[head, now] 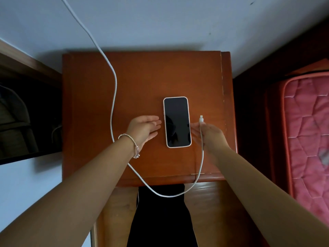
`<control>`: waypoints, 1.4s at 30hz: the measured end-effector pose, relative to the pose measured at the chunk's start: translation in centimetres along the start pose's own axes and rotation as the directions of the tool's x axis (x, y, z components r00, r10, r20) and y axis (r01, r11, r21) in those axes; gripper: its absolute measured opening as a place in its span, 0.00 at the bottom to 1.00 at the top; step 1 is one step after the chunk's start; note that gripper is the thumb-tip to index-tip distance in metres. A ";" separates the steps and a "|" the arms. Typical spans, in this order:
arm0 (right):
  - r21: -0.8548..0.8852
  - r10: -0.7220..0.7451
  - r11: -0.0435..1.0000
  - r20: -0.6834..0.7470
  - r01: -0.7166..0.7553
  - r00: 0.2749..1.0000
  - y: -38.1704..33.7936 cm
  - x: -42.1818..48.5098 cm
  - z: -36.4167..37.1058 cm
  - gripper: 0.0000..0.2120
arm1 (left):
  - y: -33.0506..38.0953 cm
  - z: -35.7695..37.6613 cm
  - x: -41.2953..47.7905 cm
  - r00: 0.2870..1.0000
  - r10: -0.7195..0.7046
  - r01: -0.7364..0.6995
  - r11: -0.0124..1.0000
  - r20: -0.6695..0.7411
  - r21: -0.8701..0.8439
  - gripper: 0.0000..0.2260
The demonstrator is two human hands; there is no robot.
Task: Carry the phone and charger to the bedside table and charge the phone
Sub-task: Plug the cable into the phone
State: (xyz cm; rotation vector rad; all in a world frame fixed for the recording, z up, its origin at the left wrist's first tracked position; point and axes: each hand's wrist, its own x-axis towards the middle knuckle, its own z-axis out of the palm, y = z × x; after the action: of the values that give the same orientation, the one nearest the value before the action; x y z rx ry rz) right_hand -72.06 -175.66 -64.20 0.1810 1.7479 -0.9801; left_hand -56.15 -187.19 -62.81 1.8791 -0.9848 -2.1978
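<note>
- We see the phone (pixel 177 122) lying flat and face up on the bedside table (pixel 142 77), its screen dark and its pale edge showing all round; its long side runs away from the person
- Left of the phone, our left hand (pixel 144 128) hovers or rests just beside it, palm turned towards the phone, fingers straight and relaxed, holding nothing; the fingertips are close to the phone's left edge, and we cannot tell whether they touch it
- A thin bracelet (pixel 132 141) sits on that wrist, nearer the person than the phone
- Right of the phone, our right hand (pixel 209 134) is blurred, with fingers reaching towards the phone's right edge
- The white charging cable (pixel 114 82) runs along the top of this hand and its plug (pixel 201 119) sticks up beyond the fingers, just right of the phone and not in it; whether the fingers pinch the cable or it only lies across them, we cannot tell
- From the plug the cable drops past the table's near edge, loops below the phone, passes under the left wrist, then climbs well left of the phone and up over the pale wall (pixel 160 24)
- Far right of the phone lies a pink quilted mattress (pixel 306 131)
</note>
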 end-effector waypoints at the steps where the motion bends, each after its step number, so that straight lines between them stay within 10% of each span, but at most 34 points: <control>1: -0.014 -0.015 1.000 -0.006 0.015 1.000 0.1 0.0 0.1 0.13 | 0.0 0.2 0.0 1.000 -0.004 0.004 1.000 0.007 0.004 0.13; 24: 0.241 -0.061 0.970 0.075 0.041 0.995 -5.0 -8.6 0.3 0.15 | 7.0 -0.3 -7.3 0.992 0.073 -0.075 0.997 0.098 0.013 0.13; 42: 0.287 -0.519 0.844 0.233 0.452 0.822 -20.8 -33.8 -0.3 0.16 | 22.7 -1.1 -31.5 0.910 0.415 -0.389 0.865 0.014 -0.317 0.11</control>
State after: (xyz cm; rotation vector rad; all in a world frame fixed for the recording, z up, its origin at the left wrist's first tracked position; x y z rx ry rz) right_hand -69.74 -177.85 -24.66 -0.2891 1.4185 -1.4949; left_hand -55.18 -191.10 -24.22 1.3173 -0.8843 -2.0428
